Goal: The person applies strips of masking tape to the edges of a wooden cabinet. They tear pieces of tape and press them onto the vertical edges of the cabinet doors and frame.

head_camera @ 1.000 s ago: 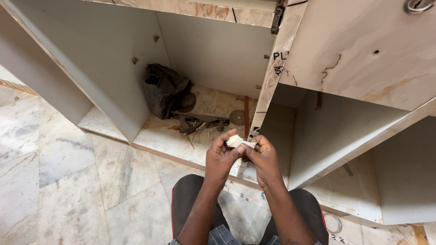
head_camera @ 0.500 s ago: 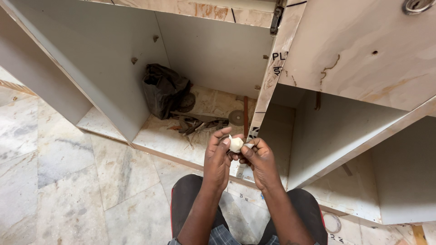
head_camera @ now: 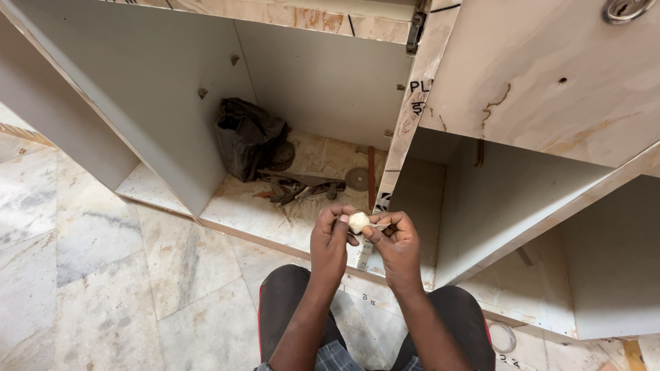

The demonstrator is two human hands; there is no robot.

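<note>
A small pale lump [head_camera: 358, 222], rounded and cream-coloured, sits pinched between the fingertips of both hands, held in the air above the person's knees and just in front of the open cabinet; a thin pale strip [head_camera: 377, 226] trails from it toward the right. The left hand [head_camera: 330, 240] closes on the lump from its own side with thumb and forefinger, and the right hand [head_camera: 395, 244] grips the strip end, its fingers curled narrow. Whether the strip is tape or paper cannot be told. To work the piece well, in judgement, the grip wants to stay at the fingertips, one hand steadying the lump while the other draws the strip with an even pull, both hands kept close to the body so that nothing drops to the marble floor [head_camera: 103, 275]. Count: one lump, one strip, two hands. Beyond them, one cabinet [head_camera: 172, 103] of pale board stands open, showing two bays parted by one upright panel [head_camera: 405, 130]. In the left bay lie one dark crumpled bag [head_camera: 247, 141], one round grey disc [head_camera: 357, 178], and a loose heap of tools [head_camera: 295, 189] too tangled to count. One metal ring [head_camera: 504, 338] lies on the floor by the right knee.
</note>
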